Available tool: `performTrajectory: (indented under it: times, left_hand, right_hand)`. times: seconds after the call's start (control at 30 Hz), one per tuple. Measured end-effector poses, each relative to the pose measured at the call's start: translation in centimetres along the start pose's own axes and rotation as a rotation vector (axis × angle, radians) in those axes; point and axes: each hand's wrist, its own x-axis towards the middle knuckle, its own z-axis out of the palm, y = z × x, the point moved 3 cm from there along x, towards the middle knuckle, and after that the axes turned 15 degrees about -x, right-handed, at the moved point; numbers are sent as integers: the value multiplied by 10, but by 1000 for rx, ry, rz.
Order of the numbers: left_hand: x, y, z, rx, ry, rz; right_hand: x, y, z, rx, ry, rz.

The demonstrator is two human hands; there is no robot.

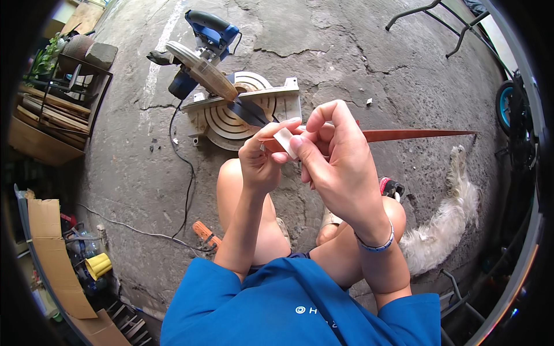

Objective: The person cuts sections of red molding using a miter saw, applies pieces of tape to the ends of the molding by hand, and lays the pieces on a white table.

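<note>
In front of me, my left hand (259, 164) closes its thumb and fingers around the end of a long, reddish-brown strip (398, 135). The strip runs behind my right hand and out to the right, looking thinner toward its far end. My right hand (349, 164), a beaded bracelet on its wrist, pinches a small white rectangular piece (285, 142) with the thumb, over the strip near my left fingers. What the piece is made of, I cannot tell. The curled right fingers hide part of the strip.
A blue miter saw (210, 69) stands on the concrete just beyond my hands, its black cord (189, 167) trailing left. A white shaggy dog (441, 219) lies at right. Wood pieces fill a rack (55, 115) at left; cardboard (55, 248) stands nearer. Metal legs (456, 29) rise at far right.
</note>
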Motion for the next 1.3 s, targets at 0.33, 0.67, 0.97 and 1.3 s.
performTrajectory:
  times: [0.33,0.67,0.97,1.3]
  left_hand:
    - [-3,-10,-7,-119,-53,47]
    - [-2,-13,-16,-104,-86,35]
    - [7,0,-16,103,-64,-115]
    - [26,61,15,678,-132,31]
  right_hand:
    - [-3,-12,4,-210,82,-29]
    - [-6,-5,12,-555,204,-52]
    - [-3,24,-51,-1166,139,-548]
    - [26,60,-50,-986,-74,-565]
